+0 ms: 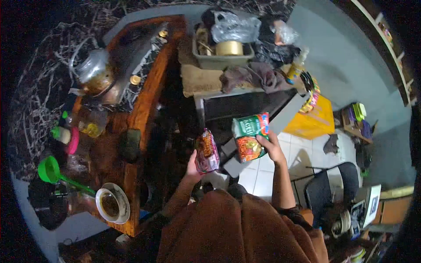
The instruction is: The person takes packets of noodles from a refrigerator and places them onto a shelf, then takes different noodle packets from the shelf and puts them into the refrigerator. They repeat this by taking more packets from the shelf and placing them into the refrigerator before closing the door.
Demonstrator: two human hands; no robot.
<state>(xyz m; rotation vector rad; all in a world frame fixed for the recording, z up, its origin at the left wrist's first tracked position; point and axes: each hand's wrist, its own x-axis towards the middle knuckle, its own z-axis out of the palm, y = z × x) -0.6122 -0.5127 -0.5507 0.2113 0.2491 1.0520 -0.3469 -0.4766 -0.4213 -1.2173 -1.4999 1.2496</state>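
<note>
My right hand (272,148) grips a green and orange packet of instant noodles (251,136), the word "ACEH" showing on its front. In my left hand (193,165) is a second packet of instant noodles (207,152), purple and dark with noodles pictured on it. Both packets are held upright and apart from each other, in front of my body. The thumb of my right hand lies over the green packet's lower edge; the fingers behind both packets are hidden.
On the left, a wooden counter (118,168) carries a white bowl (109,206) of dark liquid, a green ladle (49,170) and a glass-like pot (94,72). A grey basin (221,60) stands at the back. A black chair (318,186) is at right.
</note>
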